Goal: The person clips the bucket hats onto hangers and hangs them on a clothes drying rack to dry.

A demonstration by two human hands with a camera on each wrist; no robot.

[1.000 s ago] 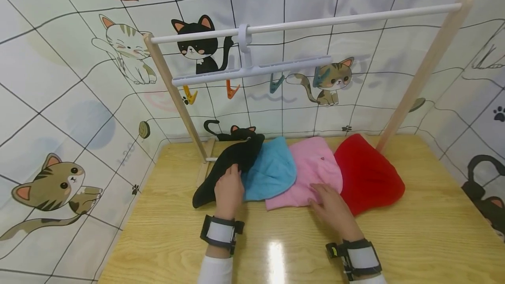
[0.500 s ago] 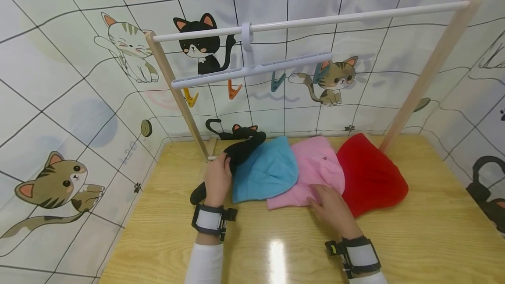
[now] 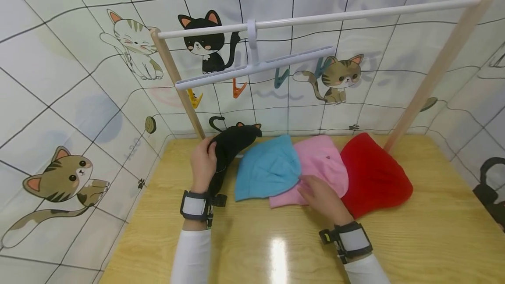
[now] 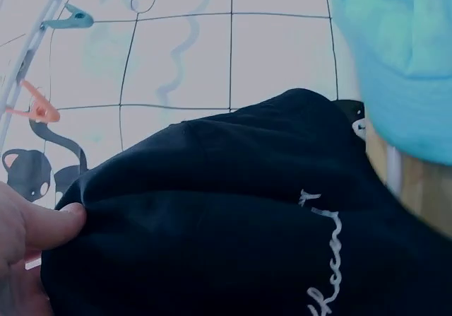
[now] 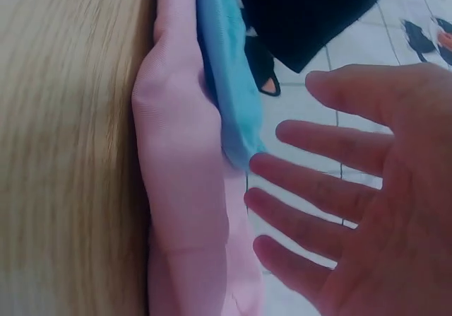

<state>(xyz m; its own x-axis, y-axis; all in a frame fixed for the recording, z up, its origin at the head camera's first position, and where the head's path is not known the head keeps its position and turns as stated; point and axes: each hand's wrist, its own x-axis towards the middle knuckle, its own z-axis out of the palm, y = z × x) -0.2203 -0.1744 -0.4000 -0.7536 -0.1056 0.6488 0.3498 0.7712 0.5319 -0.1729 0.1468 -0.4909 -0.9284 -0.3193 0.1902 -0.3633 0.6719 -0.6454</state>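
My left hand pinches the edge of a black beanie, which is lifted at the left of the row of hats. In the left wrist view, white script runs across the black cloth and the thumb presses its edge. My right hand, fingers spread and fairly straight, is over the pink beanie, with fingertips close to the blue beanie. The blue one overlaps the pink one. At the right end lies a red beanie. The right wrist view shows nothing between the fingers.
A wooden rack with a white rail spans the back of the table. From the rail hangs a pale hanger carrying several clips, among them an orange clip and a yellow clip. A cat-patterned wall covering stands close behind.
My left hand has moved left and back, drawing the black beanie off the blue one and raising it. The right hand shifts slightly left and back, toward the blue beanie.
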